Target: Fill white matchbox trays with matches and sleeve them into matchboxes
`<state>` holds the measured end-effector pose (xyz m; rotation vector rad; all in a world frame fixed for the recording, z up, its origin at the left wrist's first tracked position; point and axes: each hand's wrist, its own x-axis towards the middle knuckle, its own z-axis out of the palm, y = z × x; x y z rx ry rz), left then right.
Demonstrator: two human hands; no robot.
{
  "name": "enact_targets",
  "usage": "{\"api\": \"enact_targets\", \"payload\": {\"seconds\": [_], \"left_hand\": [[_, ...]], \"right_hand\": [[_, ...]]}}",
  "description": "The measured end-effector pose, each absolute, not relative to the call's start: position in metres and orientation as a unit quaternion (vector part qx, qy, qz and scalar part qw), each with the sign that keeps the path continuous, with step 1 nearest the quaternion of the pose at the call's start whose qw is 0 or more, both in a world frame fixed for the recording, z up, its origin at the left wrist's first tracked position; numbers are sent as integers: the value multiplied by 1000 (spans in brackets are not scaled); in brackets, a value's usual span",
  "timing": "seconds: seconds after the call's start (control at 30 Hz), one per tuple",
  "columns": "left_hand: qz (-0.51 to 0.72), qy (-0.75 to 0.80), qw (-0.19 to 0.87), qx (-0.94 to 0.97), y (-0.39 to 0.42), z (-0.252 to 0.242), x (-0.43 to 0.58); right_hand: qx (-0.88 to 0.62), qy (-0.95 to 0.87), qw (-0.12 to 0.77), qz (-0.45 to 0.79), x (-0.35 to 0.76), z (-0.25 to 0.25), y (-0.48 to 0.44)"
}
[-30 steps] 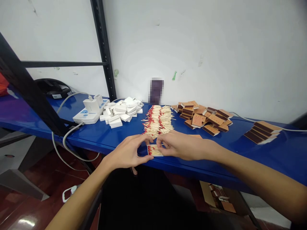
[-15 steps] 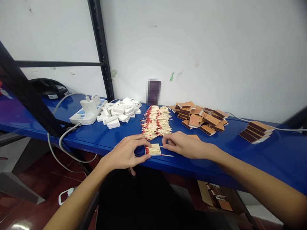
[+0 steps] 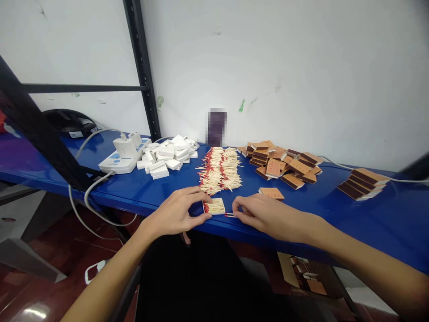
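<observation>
Match tray (image 3: pixel 219 206), loaded — on table (image 3: pixel 147 188), its end clasped between fingers of left hand (image 3: pixel 182 210). Loose matches (image 3: pixel 229 215), two — fingers of right hand (image 3: pixel 259 213) closed at their ends (pinch uncertain). Step, apparently: tidying the fill; next move calls for a clean pick-up.

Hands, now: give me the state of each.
Left hand: closed lightly on the tray, thumb and fingers at its sides.
Right hand: fingers curled at two matches; whether it grips them cannot be told.
</observation>
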<state>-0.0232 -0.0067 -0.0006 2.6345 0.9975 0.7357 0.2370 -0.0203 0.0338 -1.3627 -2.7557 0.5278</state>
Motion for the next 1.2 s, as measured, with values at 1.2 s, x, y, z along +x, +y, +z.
{"api": "enact_targets", "payload": {"seconds": [1.2], "left_hand": [[259, 342, 163, 889, -7, 0, -25]], "right_hand": [[-362, -917, 17, 166, 196, 55, 9]]}}
